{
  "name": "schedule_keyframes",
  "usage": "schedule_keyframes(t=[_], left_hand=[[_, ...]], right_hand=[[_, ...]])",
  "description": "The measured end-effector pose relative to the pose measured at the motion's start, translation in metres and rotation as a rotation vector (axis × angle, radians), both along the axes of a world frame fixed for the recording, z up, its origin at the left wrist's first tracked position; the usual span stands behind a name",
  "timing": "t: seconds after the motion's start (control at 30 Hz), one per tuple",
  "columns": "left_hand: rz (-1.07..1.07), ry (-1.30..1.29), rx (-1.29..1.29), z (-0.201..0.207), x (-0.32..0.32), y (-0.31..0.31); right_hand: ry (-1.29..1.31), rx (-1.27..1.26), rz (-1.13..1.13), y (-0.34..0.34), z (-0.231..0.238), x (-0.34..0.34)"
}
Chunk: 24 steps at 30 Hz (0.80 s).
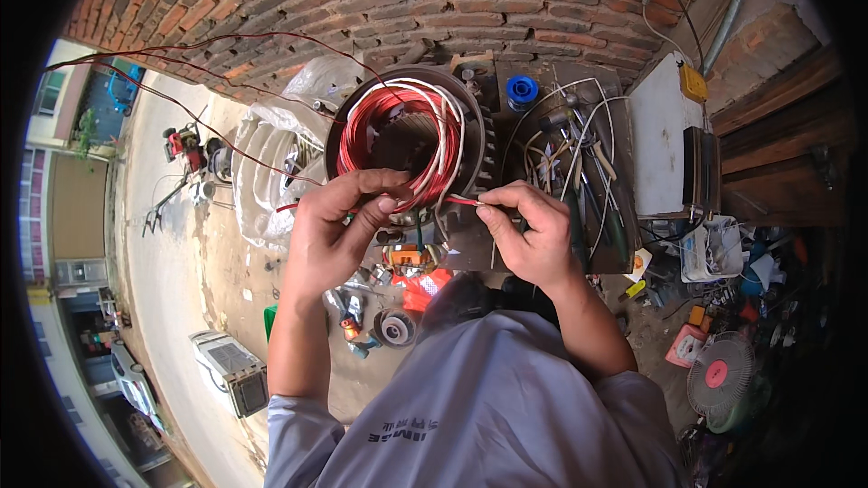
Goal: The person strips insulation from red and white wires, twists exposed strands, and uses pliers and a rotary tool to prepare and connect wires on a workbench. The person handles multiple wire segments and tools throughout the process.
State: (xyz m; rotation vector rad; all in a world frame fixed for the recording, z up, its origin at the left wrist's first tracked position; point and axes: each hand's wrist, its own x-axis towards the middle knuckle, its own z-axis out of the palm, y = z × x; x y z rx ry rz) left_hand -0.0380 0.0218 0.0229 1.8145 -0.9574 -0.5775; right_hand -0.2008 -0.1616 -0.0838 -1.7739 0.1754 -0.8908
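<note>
A round metal motor stator (485, 140) with cooling fins stands on the bench in front of me. Bundled red and white winding wires (363, 126) loop around its open bore. Between thumb and fingertips of my right hand (535, 237) is the end of a short red wire (462, 201) at the stator's near right edge. My left hand (333, 224) is closed at the near left rim, its thumb and fingers against the red wires. A red end pokes out on that hand's left side. My fingers partly hide the near side of the windings.
To the right lie pliers and other hand tools (588, 163), a blue spool (522, 90) and a white box (667, 140). A plastic bag (271, 172) is at left. Long thin wires (208, 126) run off left. Behind rises a brick wall (407, 0); a fan (720, 372) stands lower right.
</note>
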Motion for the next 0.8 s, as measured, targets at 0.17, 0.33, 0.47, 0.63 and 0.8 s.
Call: schedule_keyframes(t=[0.17,0.33,0.47,0.63,0.8], left_hand=[[0.276,0.008,-0.043,-0.007,-0.031,0.056],[0.528,0.148,-0.046,-0.022,-0.074,0.089],[0.651,0.171,-0.029,-0.034,-0.103,0.099],[0.692,0.143,0.048,-0.043,-0.124,0.115],[0.715,0.219,0.027,-0.048,-0.127,0.115]], right_hand=[[0.079,0.161,0.059,0.006,-0.002,-0.021],[0.010,0.139,0.069,0.007,-0.021,-0.035],[0.011,0.139,0.251,0.014,-0.018,-0.025],[0.001,0.100,0.337,0.018,-0.011,-0.010],[0.047,0.043,0.397,0.012,-0.009,-0.007]])
